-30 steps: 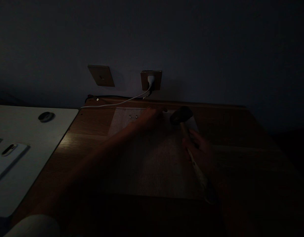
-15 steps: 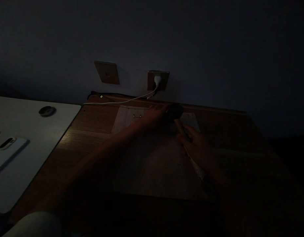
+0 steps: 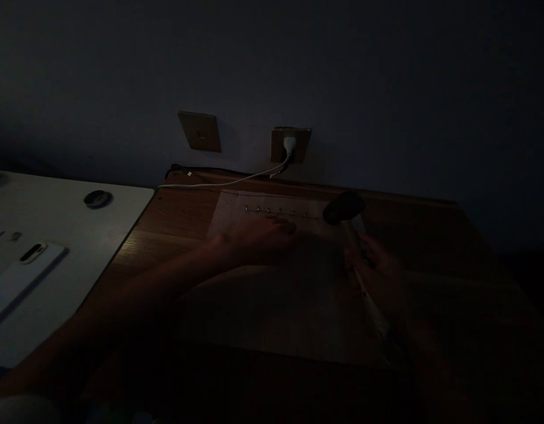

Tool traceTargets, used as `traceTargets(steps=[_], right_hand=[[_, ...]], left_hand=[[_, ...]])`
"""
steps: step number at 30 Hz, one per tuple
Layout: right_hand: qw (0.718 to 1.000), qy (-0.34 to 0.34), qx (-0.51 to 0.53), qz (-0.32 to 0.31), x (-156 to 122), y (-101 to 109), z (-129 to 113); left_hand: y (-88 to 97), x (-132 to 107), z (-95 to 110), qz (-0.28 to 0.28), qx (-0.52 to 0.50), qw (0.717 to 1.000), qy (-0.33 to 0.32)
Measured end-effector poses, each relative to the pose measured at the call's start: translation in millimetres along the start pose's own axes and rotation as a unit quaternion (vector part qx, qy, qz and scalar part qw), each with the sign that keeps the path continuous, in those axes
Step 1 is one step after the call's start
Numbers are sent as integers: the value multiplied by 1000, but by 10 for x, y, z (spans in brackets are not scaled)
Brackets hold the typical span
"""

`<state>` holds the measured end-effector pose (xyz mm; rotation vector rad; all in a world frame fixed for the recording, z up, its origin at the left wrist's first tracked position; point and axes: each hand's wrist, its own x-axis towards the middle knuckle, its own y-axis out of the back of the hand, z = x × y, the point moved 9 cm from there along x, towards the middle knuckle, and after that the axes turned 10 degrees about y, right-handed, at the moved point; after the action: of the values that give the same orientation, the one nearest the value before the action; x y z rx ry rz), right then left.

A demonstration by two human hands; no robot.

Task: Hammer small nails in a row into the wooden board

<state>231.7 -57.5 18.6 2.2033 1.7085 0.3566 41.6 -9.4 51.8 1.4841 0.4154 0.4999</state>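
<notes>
The scene is very dark. A pale flat board [image 3: 236, 209] lies on a brown wooden table [image 3: 174, 218]. Near its far edge runs a row of several small nails [image 3: 272, 210]. My left hand [image 3: 263, 235] rests flat on the board just below that row, fingers stretched out. My right hand [image 3: 373, 268] is closed round the pale handle of a hammer [image 3: 345, 207], whose dark head hangs raised at the board's far right corner, to the right of the nails.
A white table [image 3: 55, 235] adjoins on the left, carrying a phone [image 3: 24, 268] and a small round dark object [image 3: 97, 199]. On the wall behind are a switch plate [image 3: 200, 131] and a socket [image 3: 290, 145] with a white cable [image 3: 218, 182] running left.
The hammer head came down at the board's far edge beside my left fingers, then lifted away to the right. My left hand drew back from that edge, uncovering the row of nails.
</notes>
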Motion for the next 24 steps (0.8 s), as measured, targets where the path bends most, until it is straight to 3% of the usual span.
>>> traceTargets(steps=[7,11,14,19,24], right_hand=[[999,-27,28,23,-74,104,63],[998,-35,40,28,-106,120,133],[998,-44,43,29,-118,149,174],[997,-47,43,35,-129,210,149],[997,-45,58,28,-135,216,136]], left_hand=[[-90,231,114,-98,-10,995,21],[-95,322,39,-110,-56,992,36],[-41,442,-46,-56,-138,987,65],[83,712,-234,102,-220,964,111],[-92,905,-347,97,-206,955,188]])
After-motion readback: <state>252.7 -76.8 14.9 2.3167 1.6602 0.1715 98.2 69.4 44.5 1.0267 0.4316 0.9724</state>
